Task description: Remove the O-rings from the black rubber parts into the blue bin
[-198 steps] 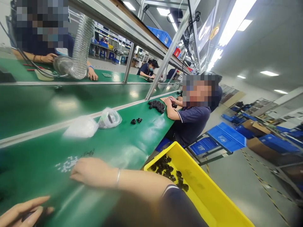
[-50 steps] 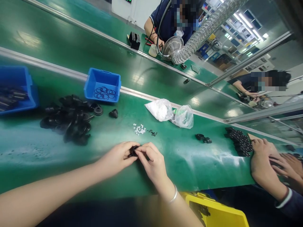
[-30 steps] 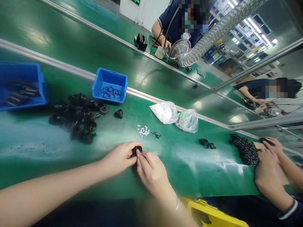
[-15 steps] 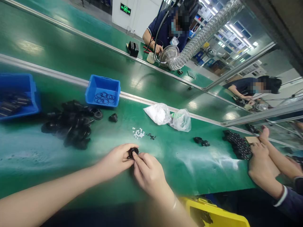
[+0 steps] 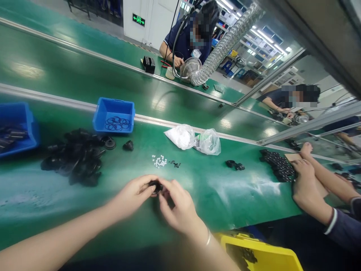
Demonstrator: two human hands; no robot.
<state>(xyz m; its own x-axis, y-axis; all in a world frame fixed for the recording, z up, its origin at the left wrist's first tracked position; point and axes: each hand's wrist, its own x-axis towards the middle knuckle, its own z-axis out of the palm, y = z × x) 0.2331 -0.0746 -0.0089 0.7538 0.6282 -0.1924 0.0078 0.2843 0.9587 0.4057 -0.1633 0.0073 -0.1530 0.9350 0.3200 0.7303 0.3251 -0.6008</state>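
Over the front of the green bench, my left hand (image 5: 137, 192) is closed around a small black ring-shaped plastic part (image 5: 155, 187), with the thumb across its rim. My right hand (image 5: 179, 205) closes on the same part from the right, its fingertips at the edge; they partly hide it. Just beyond the hands lie small white pieces (image 5: 160, 162) and tiny black pieces (image 5: 175, 164), loose on the bench. Farther left is a heap of black plastic parts (image 5: 76, 158), with a single black part (image 5: 128, 145) apart from it.
A blue bin (image 5: 113, 130) holds black rings; another blue bin (image 5: 32, 131) holds dark cylinders. Two plastic bags (image 5: 182, 136) lie by the metal rail. A yellow crate (image 5: 270, 252) stands below the bench edge. A co-worker's hands (image 5: 304, 173) are at right, beside black parts (image 5: 278, 165).
My left thumb has come over the ring-shaped part's rim, and my right index finger has moved from its opening to its edge. The view has shifted slightly.
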